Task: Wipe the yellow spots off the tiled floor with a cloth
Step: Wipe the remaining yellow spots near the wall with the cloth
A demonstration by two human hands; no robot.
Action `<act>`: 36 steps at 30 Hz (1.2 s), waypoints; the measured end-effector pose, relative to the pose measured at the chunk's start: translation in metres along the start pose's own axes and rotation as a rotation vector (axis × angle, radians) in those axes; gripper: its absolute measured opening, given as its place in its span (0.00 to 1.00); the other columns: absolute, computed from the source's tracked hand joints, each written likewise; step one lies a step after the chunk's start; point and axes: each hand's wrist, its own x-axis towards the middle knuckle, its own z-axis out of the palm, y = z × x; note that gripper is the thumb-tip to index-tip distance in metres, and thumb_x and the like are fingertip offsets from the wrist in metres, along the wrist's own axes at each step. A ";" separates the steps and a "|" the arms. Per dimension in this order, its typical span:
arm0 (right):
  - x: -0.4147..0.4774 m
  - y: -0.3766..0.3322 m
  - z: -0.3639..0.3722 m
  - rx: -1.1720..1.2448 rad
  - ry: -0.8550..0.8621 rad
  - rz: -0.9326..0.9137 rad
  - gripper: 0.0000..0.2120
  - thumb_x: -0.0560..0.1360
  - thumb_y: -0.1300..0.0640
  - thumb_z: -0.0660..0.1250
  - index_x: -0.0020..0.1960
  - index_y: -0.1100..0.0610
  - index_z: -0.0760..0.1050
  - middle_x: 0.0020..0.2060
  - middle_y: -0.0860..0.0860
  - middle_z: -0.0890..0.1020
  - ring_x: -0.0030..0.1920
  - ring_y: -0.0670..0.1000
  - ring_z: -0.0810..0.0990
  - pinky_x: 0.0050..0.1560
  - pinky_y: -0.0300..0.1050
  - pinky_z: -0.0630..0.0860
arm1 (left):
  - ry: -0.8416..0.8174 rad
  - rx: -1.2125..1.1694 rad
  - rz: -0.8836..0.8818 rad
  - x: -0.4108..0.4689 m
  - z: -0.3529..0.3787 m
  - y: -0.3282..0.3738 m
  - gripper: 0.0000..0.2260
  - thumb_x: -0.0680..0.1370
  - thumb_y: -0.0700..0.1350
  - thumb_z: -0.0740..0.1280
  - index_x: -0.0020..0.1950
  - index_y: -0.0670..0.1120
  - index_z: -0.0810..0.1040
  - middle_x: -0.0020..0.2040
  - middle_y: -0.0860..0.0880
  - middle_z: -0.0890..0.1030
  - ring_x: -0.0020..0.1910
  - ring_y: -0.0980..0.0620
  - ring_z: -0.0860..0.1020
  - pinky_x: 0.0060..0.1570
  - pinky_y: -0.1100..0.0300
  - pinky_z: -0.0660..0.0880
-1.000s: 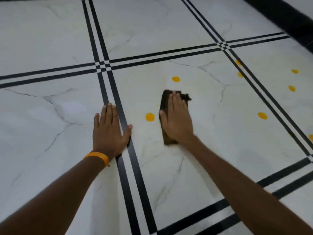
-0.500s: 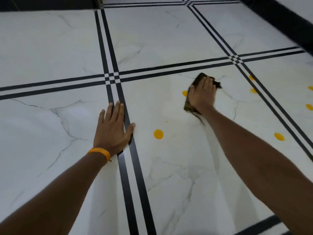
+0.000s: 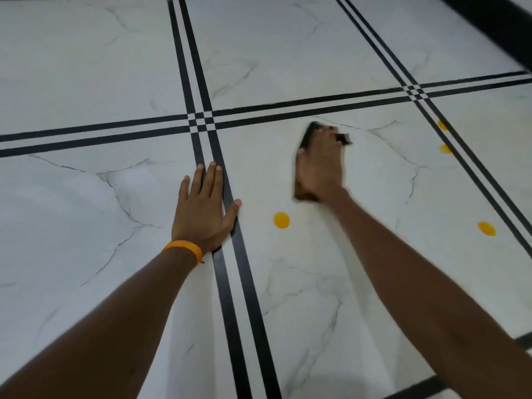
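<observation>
Single head-worn view, forward and down, near the tiled floor (image 3: 72,67).

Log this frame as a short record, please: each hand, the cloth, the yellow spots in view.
left hand: flat on white marble-look tiled floor, across black double stripes; orange wristband
right hand: pressing flat on dark brown cloth, motion-blurred
yellow spots: four visible
nearest spot: between the arms, near the cloth, not touching it
other spots: one far right, two by the right stripes
</observation>
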 end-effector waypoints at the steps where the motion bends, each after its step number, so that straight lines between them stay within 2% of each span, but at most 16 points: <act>1: -0.029 -0.022 0.006 0.004 -0.010 -0.124 0.37 0.80 0.43 0.40 0.80 0.68 0.50 0.80 0.66 0.56 0.81 0.62 0.53 0.80 0.59 0.49 | 0.002 0.004 0.000 0.000 0.000 0.000 0.36 0.81 0.64 0.43 0.82 0.43 0.47 0.83 0.46 0.49 0.81 0.46 0.46 0.79 0.44 0.47; 3: -0.111 -0.037 0.013 0.018 -0.080 -0.370 0.34 0.83 0.43 0.43 0.82 0.63 0.47 0.81 0.60 0.52 0.82 0.57 0.49 0.81 0.55 0.46 | 0.000 0.004 0.000 0.000 -0.001 -0.001 0.36 0.81 0.64 0.42 0.82 0.43 0.47 0.83 0.46 0.49 0.81 0.46 0.46 0.79 0.43 0.47; 5: -0.169 -0.012 0.008 0.065 -0.131 -0.476 0.33 0.84 0.42 0.45 0.83 0.59 0.45 0.82 0.55 0.47 0.82 0.53 0.45 0.81 0.52 0.44 | 0.001 0.001 0.001 -0.001 -0.001 -0.001 0.36 0.81 0.64 0.42 0.82 0.42 0.47 0.83 0.45 0.49 0.81 0.45 0.46 0.79 0.43 0.47; 9: -0.103 0.055 -0.006 -0.013 0.002 -0.173 0.34 0.83 0.44 0.44 0.81 0.65 0.51 0.80 0.62 0.57 0.80 0.61 0.56 0.79 0.57 0.55 | 0.005 0.027 -0.001 0.000 0.000 0.000 0.37 0.80 0.64 0.41 0.82 0.42 0.48 0.83 0.45 0.49 0.81 0.45 0.46 0.79 0.43 0.47; 12: -0.044 0.018 -0.007 -0.009 0.015 0.037 0.33 0.84 0.46 0.45 0.81 0.67 0.49 0.80 0.64 0.54 0.81 0.61 0.51 0.80 0.59 0.50 | -0.003 0.017 -0.001 0.000 0.000 -0.001 0.37 0.80 0.65 0.40 0.82 0.42 0.47 0.83 0.45 0.49 0.81 0.45 0.46 0.79 0.43 0.46; 13: -0.050 -0.003 0.000 -0.024 0.020 0.006 0.33 0.84 0.46 0.45 0.80 0.67 0.50 0.80 0.64 0.55 0.81 0.61 0.51 0.80 0.59 0.50 | -0.011 0.006 0.001 -0.001 0.000 -0.002 0.37 0.80 0.64 0.40 0.82 0.42 0.47 0.83 0.45 0.49 0.81 0.45 0.46 0.79 0.43 0.46; 15: -0.102 -0.028 0.008 -0.023 -0.009 -0.266 0.33 0.84 0.45 0.44 0.81 0.65 0.49 0.81 0.62 0.55 0.82 0.59 0.51 0.80 0.58 0.51 | -0.010 -0.012 0.012 -0.001 -0.001 -0.001 0.36 0.81 0.63 0.41 0.82 0.42 0.47 0.83 0.45 0.48 0.81 0.45 0.46 0.79 0.43 0.46; 18: -0.199 0.006 0.007 0.004 -0.132 -0.623 0.32 0.85 0.43 0.47 0.82 0.60 0.47 0.82 0.55 0.49 0.82 0.52 0.45 0.81 0.53 0.47 | -0.022 -0.005 0.009 0.000 -0.001 -0.001 0.35 0.81 0.62 0.41 0.82 0.42 0.47 0.83 0.46 0.48 0.81 0.45 0.45 0.79 0.43 0.46; 20: -0.191 0.054 -0.001 0.019 -0.078 -0.517 0.33 0.83 0.43 0.48 0.82 0.61 0.50 0.82 0.57 0.52 0.82 0.54 0.49 0.81 0.54 0.50 | -0.017 0.006 0.002 -0.002 -0.001 -0.002 0.35 0.81 0.61 0.42 0.82 0.41 0.49 0.82 0.45 0.50 0.81 0.44 0.47 0.79 0.42 0.48; 22: -0.137 0.079 -0.009 -0.015 -0.015 -0.258 0.36 0.82 0.41 0.45 0.81 0.64 0.50 0.81 0.61 0.54 0.81 0.58 0.52 0.81 0.56 0.51 | -0.012 0.014 0.009 -0.001 -0.001 0.002 0.35 0.81 0.61 0.43 0.82 0.40 0.50 0.82 0.44 0.52 0.81 0.43 0.48 0.78 0.42 0.48; 24: -0.077 0.058 -0.013 -0.001 -0.005 -0.034 0.36 0.82 0.42 0.44 0.81 0.66 0.50 0.80 0.63 0.55 0.81 0.61 0.53 0.80 0.57 0.50 | -0.011 0.009 0.006 -0.001 -0.002 0.001 0.35 0.81 0.61 0.43 0.82 0.40 0.50 0.82 0.44 0.52 0.81 0.43 0.48 0.78 0.42 0.48; 26: -0.059 0.006 -0.005 0.027 0.028 0.012 0.34 0.83 0.46 0.50 0.80 0.67 0.53 0.79 0.65 0.59 0.80 0.62 0.56 0.80 0.58 0.53 | 0.002 0.005 0.003 -0.001 -0.002 -0.001 0.35 0.81 0.61 0.43 0.82 0.41 0.50 0.82 0.44 0.51 0.81 0.44 0.48 0.78 0.41 0.49; 29: -0.135 -0.040 0.009 0.012 -0.026 -0.452 0.33 0.82 0.46 0.54 0.80 0.65 0.54 0.79 0.62 0.60 0.80 0.60 0.56 0.80 0.57 0.53 | -0.014 -0.004 0.021 0.000 -0.002 -0.003 0.35 0.81 0.62 0.41 0.82 0.41 0.49 0.82 0.44 0.50 0.81 0.44 0.48 0.78 0.41 0.48; 31: -0.201 -0.005 0.007 -0.001 -0.125 -0.720 0.35 0.83 0.44 0.55 0.81 0.63 0.52 0.81 0.59 0.55 0.82 0.56 0.51 0.81 0.55 0.48 | -0.019 0.005 0.035 -0.001 -0.002 -0.004 0.36 0.80 0.63 0.40 0.82 0.41 0.48 0.82 0.44 0.50 0.81 0.44 0.47 0.79 0.42 0.47; 32: -0.212 0.030 0.002 0.031 -0.135 -0.730 0.35 0.83 0.43 0.55 0.81 0.63 0.53 0.81 0.58 0.55 0.82 0.55 0.51 0.81 0.54 0.48 | -0.018 0.007 0.033 -0.001 -0.001 -0.003 0.36 0.80 0.63 0.40 0.82 0.41 0.49 0.82 0.44 0.50 0.81 0.43 0.47 0.79 0.42 0.47; 36: -0.141 0.164 -0.027 0.000 -0.008 -0.190 0.39 0.81 0.37 0.45 0.81 0.65 0.54 0.80 0.61 0.56 0.80 0.61 0.56 0.80 0.53 0.50 | -0.017 0.018 0.026 0.001 -0.002 -0.002 0.36 0.80 0.62 0.42 0.81 0.40 0.49 0.82 0.43 0.51 0.81 0.42 0.48 0.78 0.41 0.48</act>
